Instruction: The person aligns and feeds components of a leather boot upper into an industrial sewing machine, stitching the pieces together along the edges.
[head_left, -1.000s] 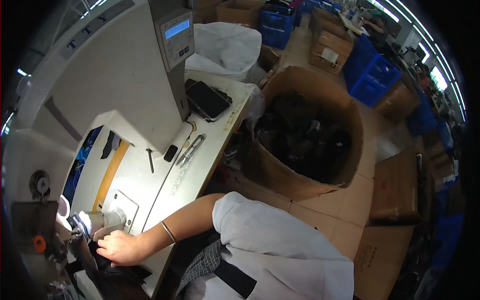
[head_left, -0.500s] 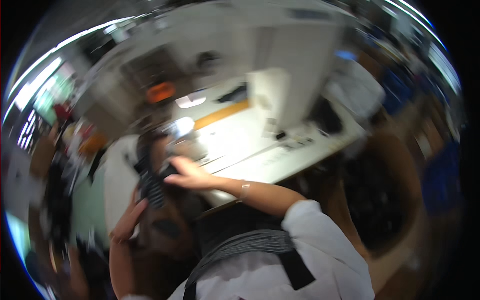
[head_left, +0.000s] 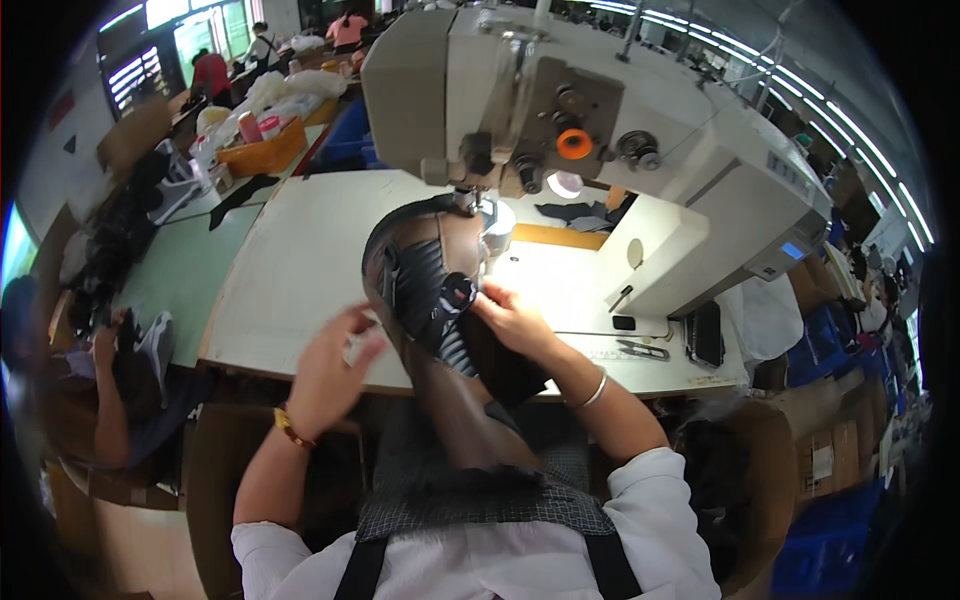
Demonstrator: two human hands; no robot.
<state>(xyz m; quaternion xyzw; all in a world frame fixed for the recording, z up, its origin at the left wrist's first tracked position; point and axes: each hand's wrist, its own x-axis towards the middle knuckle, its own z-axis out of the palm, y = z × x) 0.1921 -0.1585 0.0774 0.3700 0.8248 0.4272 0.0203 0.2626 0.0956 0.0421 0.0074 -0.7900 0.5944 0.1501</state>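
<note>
Left hand (head_left: pixel 335 368) farther out; right hand (head_left: pixel 518 320) on workpiece (head_left: pixel 418 262).

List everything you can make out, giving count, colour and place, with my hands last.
Sewing machine: one, off-white, over the worktable
Workpiece: one, black and brown, under the machine
Worktable: one, white, centre
Knob: one, orange, machine front
Phone: one, dark, worktable's right end
Snips: one, silver, left of phone
Basket: one, orange, upper left
Side table: one, green, left
Bag: one, white, right of worktable
Crates: several, blue, mainly right
Boxes: several, brown, floor
Co-workers: at least four, mixed clothing, left and upper left
Left hand: one, bare, by workpiece's left edge
Right hand: one, bare, at workpiece's right edge
</note>
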